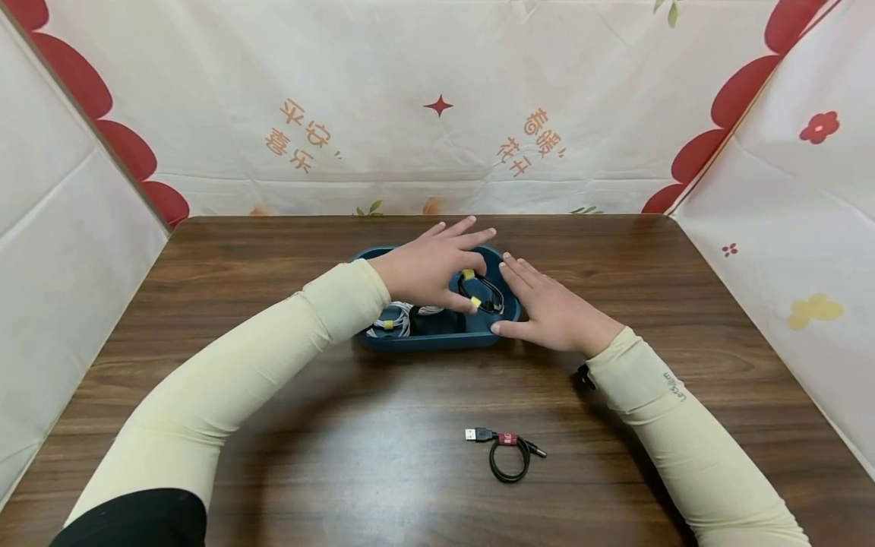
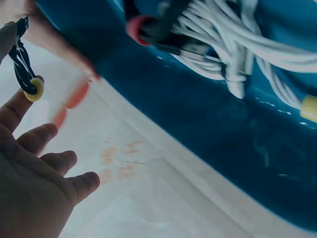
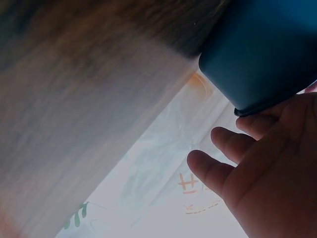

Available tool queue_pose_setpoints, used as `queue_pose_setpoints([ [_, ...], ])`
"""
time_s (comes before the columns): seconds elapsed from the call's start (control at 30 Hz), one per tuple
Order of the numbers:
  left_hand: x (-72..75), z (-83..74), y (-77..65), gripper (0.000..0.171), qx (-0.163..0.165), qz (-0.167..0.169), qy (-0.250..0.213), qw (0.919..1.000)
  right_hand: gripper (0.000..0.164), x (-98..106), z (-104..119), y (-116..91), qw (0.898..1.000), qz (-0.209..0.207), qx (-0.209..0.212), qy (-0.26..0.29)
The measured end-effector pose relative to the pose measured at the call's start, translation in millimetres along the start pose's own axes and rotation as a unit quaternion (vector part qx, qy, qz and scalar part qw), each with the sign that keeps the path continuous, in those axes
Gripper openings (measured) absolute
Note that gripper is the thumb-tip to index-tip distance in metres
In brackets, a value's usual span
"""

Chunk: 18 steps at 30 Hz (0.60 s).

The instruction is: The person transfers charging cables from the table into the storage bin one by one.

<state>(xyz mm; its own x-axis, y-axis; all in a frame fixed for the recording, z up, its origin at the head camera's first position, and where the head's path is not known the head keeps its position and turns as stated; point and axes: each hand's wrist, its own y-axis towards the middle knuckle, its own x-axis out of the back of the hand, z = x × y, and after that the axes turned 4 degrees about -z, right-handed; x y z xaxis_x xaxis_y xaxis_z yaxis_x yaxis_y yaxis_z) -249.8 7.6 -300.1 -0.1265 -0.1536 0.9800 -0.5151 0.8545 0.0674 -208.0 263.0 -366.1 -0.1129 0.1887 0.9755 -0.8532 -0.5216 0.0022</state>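
Observation:
My left hand is over the blue bin, pinching a coiled black cable with yellow ties between thumb and index finger. Its other fingers are spread. The left wrist view shows the held coil at the left edge. My right hand rests against the bin's right end with fingers fairly straight, touching the rim. A white cable bundle with a yellow tie lies in the bin's left part. Among the bin's contents, the left wrist view shows more white cables and a red ring.
On the brown wooden table, nearer than the bin, lies a coiled black USB cable with a red tie. White printed cloth hangs behind the table and at both sides.

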Motion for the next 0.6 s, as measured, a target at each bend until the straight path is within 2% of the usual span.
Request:
queue_pose_setpoints([
  [0.13, -5.3, 9.9, 9.0, 0.052, 0.028, 0.003, 0.003, 0.9996, 0.098, -1, 1, 0, 1.0, 0.0, -0.005, 0.001],
  [0.37, -15.7, 19.6, 23.3, 0.052, 0.048, 0.008, 0.01, 0.9988, 0.101, 0, 2, -1, 1.0, 0.004, -0.003, -0.002],
  [0.6, -24.2, 26.6, 31.1, 0.049, 0.079, 0.012, -0.015, 0.9967, 0.101, 0, 1, -1, 1.0, -0.001, -0.001, -0.003],
])
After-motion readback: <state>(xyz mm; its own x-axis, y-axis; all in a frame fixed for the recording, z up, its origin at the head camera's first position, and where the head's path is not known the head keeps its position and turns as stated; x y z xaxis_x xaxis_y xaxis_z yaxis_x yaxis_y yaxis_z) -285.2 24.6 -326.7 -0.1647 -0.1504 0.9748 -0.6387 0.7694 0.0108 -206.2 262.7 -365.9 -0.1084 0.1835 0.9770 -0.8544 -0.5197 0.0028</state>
